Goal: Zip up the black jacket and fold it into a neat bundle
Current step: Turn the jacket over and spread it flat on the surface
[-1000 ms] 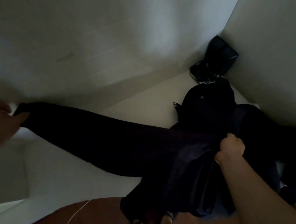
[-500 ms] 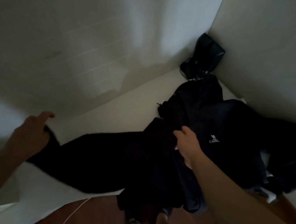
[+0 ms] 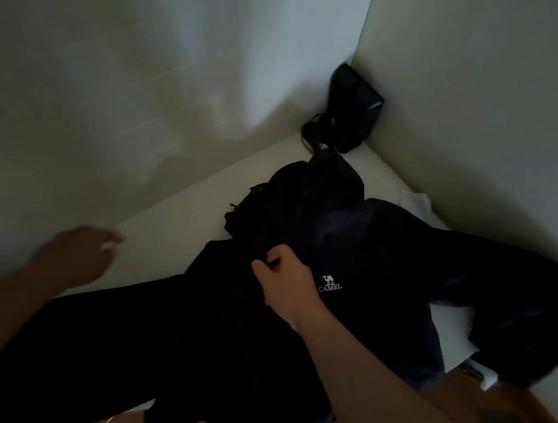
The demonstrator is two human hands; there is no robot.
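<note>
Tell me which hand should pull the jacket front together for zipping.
Probably the right hand: it rests on the black jacket at the chest, beside the white logo, fingers curled into the fabric. The left hand hovers blurred, off the jacket, over the white surface.

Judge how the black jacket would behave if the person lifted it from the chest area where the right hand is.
The black jacket looks floppy: it lies in creased folds and hangs over the table edge, so it would probably sag. Its faint sheen suggests slick fabric, which might slip in the grip of the right hand. Its long sleeves would likely trail.
</note>
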